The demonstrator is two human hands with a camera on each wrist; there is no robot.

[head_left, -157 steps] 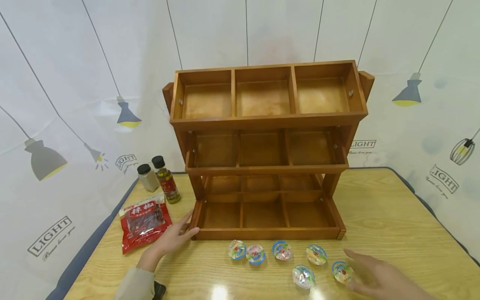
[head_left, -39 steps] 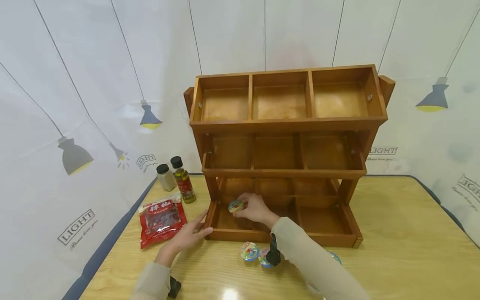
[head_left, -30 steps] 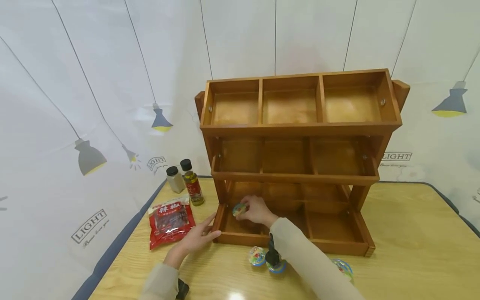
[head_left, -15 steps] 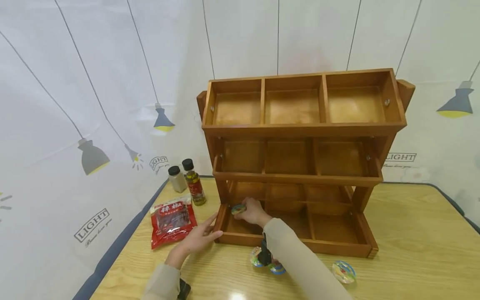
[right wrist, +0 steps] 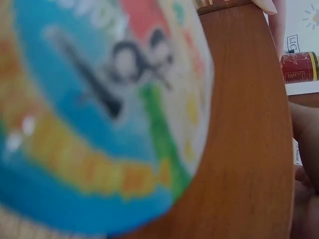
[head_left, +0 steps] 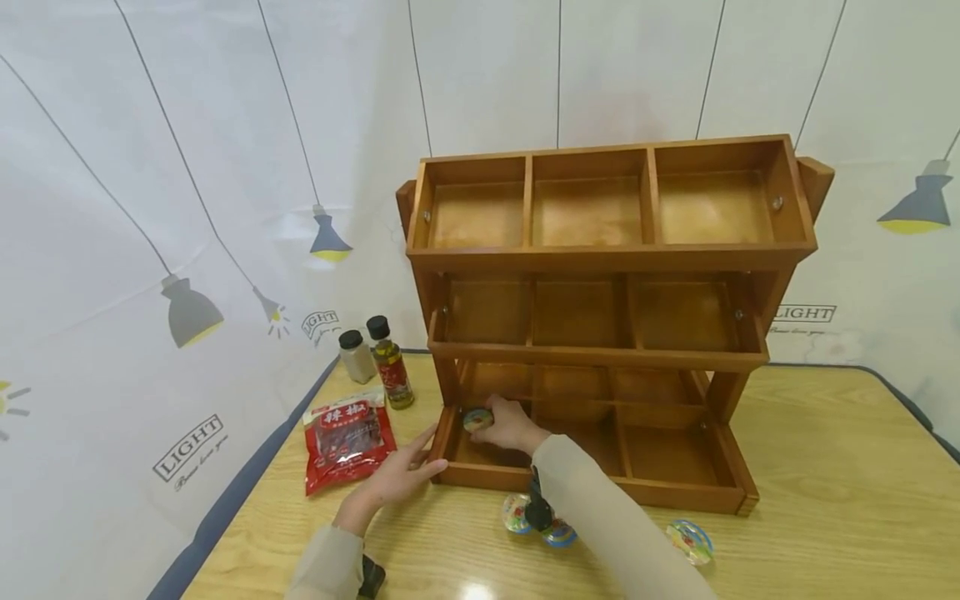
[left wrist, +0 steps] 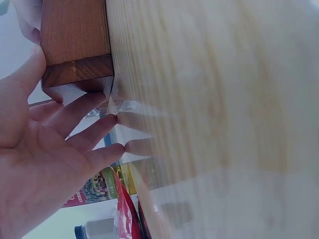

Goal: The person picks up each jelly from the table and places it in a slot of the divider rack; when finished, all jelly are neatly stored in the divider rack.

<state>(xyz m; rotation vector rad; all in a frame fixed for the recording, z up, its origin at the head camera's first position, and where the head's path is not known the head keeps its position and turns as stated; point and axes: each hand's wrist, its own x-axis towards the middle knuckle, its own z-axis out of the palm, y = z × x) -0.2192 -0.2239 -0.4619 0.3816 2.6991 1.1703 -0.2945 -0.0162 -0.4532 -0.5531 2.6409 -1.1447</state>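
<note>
The right arm (head_left: 611, 521) stretches from the lower right toward the middle; the right hand (head_left: 513, 425) pinches a small round cup (head_left: 477, 419) at the bottom-left compartment of the wooden rack (head_left: 611, 257). Lower left, the left hand (head_left: 397, 478), spread wide, touches the rack.

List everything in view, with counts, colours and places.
Wooden rack: 1, brown, centre, three tiers
Lidded cups: at least 4, multicoloured; one held at the bottom tier's left compartment, two before the rack, one farther right
Bag: 1, red, left of the rack
Bottle: 1, black cap, red label, behind bag
Jar: 1, pale, black lid, left of bottle
Table: 1, light wood, underneath
Backdrop: 1, pale with lamp prints, behind
Sleeves: 2, beige, both arms
Wrist devices: 2, black, both wrists
Left hand: 1, bare, touching rack's left front corner
Right hand: 1, bare, pinching the held cup
</note>
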